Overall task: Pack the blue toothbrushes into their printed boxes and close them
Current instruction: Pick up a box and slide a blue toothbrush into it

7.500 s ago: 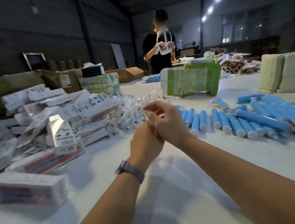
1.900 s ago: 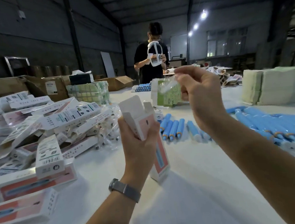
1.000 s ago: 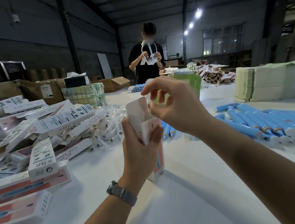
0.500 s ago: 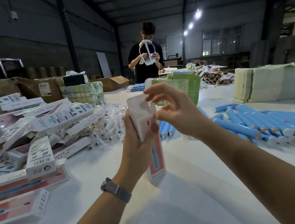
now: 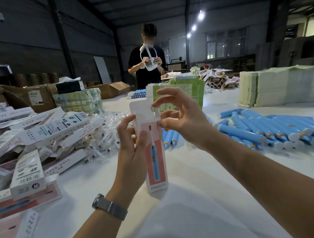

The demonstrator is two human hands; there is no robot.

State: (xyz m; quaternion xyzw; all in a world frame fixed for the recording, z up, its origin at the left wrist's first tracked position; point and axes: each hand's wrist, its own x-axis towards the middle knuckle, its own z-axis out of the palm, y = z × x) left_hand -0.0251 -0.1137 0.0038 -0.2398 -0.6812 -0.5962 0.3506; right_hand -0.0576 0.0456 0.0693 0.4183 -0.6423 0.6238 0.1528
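My left hand point(image 5: 131, 151) grips a tall printed box point(image 5: 154, 156), pink and white with a blue toothbrush drawn on its front, and holds it upright above the white table point(image 5: 187, 201). The box's top flap stands open. My right hand point(image 5: 180, 115) is at the box's top right edge, thumb and fingers touching the flap and side tab. Blue toothbrushes point(image 5: 277, 128) lie in a heap on the table to the right, and a few more point(image 5: 169, 136) lie just behind the box.
A pile of printed boxes point(image 5: 28, 140) fills the table's left side, with clear plastic bags point(image 5: 105, 138) beside it. Green cartons point(image 5: 180, 90) and stacked flat card point(image 5: 279, 86) stand at the back. A person point(image 5: 148, 63) stands beyond the table.
The box has turned so its printed front faces me. My right hand has shifted from above the opening to the flap's right edge. My left hand keeps its hold.
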